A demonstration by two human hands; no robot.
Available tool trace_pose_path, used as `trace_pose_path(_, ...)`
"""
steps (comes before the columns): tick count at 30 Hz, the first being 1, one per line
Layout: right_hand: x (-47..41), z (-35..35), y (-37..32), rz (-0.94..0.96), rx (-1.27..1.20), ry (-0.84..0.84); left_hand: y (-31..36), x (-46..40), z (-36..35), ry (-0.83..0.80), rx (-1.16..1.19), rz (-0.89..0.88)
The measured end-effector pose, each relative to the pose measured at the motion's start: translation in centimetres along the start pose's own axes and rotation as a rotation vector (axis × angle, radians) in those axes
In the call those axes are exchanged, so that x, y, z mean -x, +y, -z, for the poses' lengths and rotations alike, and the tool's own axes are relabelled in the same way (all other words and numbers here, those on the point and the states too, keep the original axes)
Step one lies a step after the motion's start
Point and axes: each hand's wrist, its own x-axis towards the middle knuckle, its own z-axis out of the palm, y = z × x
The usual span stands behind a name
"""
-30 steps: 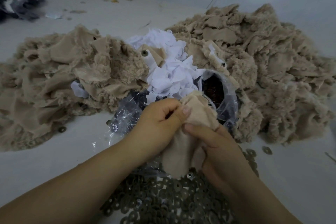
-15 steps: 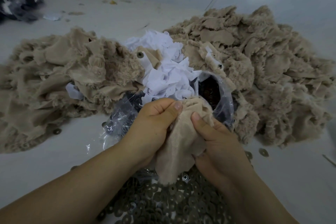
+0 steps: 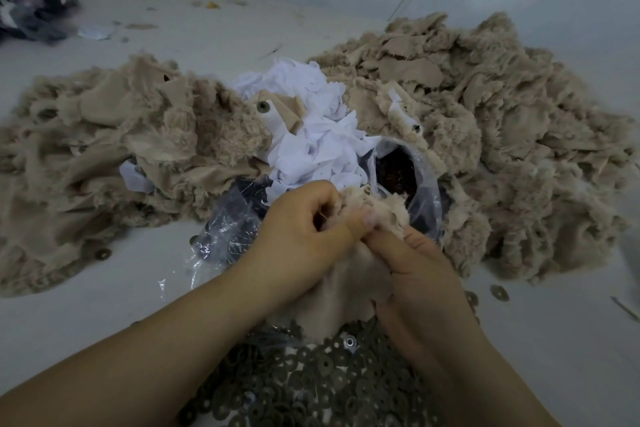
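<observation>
"Both hands are clamping one beige plush piece [image 3: 341, 298]: the left hand [image 3: 298, 239] is pinching its fluffy top edge with curled fingers, and the right hand [image 3: 426, 288] is gripping just beside it, thumb pressing on the cloth."

"Where is the piece hanging?"

"It is drooping below the fingers, over the metal washers [image 3: 311, 381], in front of the plastic bag [image 3: 426, 184]."

"How far along is the work looking?"

"Hard to judge — the left pile [image 3: 104, 156] and the right pile [image 3: 502, 135] are both lying heaped, so plenty seems to be waiting."
</observation>
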Motion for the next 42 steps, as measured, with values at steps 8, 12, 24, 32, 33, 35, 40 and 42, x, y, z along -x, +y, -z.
trace_pose_path(8,-0.6,0.6,0.3,-0.061,-0.035,0.129,-0.5,-0.2,-0.2,0.053,0.087,0.074)
trace_pose_path(12,-0.6,0.7,0.4,-0.024,0.008,0.107,-0.4,-0.1,-0.4,0.044,0.171,0.063)
trace_pose_path(24,-0.8,0.3,0.4,-0.238,-0.239,0.057,0.3,0.0,-0.7,-0.025,0.380,0.203)
trace_pose_path(32,-0.5,0.3,0.8,0.035,0.010,0.022,1.3,-1.6,-0.6,0.076,0.407,0.331)
trace_pose_path(33,-0.6,0.2,0.9,0.060,0.010,0.045,1.3,-1.9,-0.4,0.058,0.432,0.367)
trace_pose_path(35,-0.7,0.1,0.9,0.048,-0.085,0.049,1.2,-2.1,0.3,-0.009,0.507,0.409)
trace_pose_path(40,-0.9,0.5,0.3,-0.003,-0.091,0.130,0.1,-0.8,1.2,-0.239,0.509,0.366)
trace_pose_path(42,-0.9,0.4,0.5,-0.040,-0.110,0.142,-0.1,-0.4,0.8,-0.188,0.540,0.356)
